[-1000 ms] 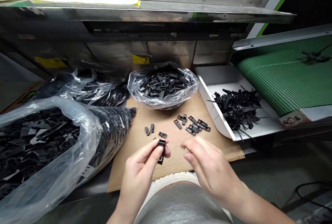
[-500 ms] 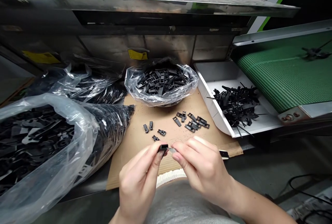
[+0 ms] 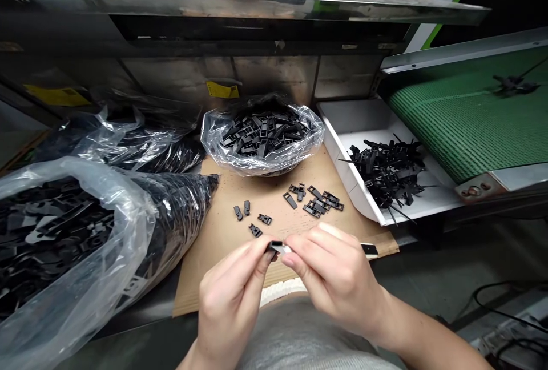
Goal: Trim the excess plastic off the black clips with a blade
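My left hand (image 3: 233,290) pinches a small black plastic part (image 3: 274,245) between thumb and index finger. Opposite it, my right hand (image 3: 331,270) grips a thin pale-grey piece (image 3: 284,249), blade-like in look, mostly covered by the fingertips. That piece meets the right end of the black part; how far it goes in is hidden. Just beyond the hands, several loose black clip-like parts (image 3: 317,206) lie on the cardboard sheet (image 3: 222,187). Four-sided smaller black parts (image 3: 256,230) lie nearer my left hand.
A plastic-lined bowl of black parts (image 3: 263,136) stands behind. At left is a large open bag (image 3: 141,227) of black parts. A white tray (image 3: 355,193) with spiky black assemblies sits right, beside a green conveyor belt (image 3: 471,107). A metal shelf (image 3: 257,4) overhangs the back.
The pale-grey piece and the black part have come closer together, with a slight tilt of the black part. Both hands stay nearly in place; the view has shifted slightly.
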The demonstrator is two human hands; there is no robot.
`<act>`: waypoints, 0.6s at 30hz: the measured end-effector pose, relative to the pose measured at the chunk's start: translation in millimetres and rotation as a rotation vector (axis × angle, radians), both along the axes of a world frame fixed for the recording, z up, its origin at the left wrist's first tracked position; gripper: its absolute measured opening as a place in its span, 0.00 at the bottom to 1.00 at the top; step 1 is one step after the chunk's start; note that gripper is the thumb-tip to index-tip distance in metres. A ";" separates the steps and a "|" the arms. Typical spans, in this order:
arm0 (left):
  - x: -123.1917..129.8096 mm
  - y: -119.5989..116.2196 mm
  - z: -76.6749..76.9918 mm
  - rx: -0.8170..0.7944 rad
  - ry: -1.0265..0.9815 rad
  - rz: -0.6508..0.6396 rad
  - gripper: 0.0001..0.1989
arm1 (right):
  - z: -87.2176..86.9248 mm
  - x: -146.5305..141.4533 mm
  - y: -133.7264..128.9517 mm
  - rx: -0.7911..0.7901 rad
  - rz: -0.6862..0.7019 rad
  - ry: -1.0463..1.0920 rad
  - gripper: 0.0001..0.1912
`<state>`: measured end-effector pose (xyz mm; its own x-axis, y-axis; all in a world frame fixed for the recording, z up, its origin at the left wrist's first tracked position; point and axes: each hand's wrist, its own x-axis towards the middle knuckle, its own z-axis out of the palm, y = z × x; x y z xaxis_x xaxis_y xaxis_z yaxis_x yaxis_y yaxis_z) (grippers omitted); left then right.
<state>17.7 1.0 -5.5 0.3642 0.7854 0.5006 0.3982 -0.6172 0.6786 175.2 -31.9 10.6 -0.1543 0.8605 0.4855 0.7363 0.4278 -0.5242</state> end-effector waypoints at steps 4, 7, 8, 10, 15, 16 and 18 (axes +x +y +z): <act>1.2 -0.4 1.1 -0.001 0.014 -0.014 0.13 | -1.2 -1.0 -0.4 0.021 -0.014 -0.061 0.13; 2.0 -0.6 2.1 -0.013 0.010 -0.022 0.13 | -0.9 0.2 1.9 0.020 -0.007 -0.066 0.13; 2.0 -0.6 2.1 -0.011 0.011 -0.023 0.13 | -0.8 0.4 2.7 0.015 -0.004 -0.059 0.14; 1.6 -0.6 1.1 -0.003 0.014 -0.017 0.12 | -0.7 0.1 3.7 -0.003 0.000 -0.042 0.14; -0.7 -0.2 -3.7 0.002 0.015 0.024 0.11 | -3.1 -4.3 3.2 -0.017 -0.028 -0.032 0.15; -1.1 -0.3 -4.2 -0.002 0.017 0.031 0.11 | -3.8 -5.1 3.1 -0.014 -0.031 -0.031 0.15; -1.6 -0.8 -4.3 -0.005 0.017 0.033 0.11 | -5.3 -5.6 4.0 -0.009 -0.030 -0.027 0.15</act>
<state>16.0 0.2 -9.8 0.3463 0.7997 0.4905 0.4304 -0.6000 0.6744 169.6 -27.9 5.3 -0.1414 0.8694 0.4734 0.7624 0.4007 -0.5081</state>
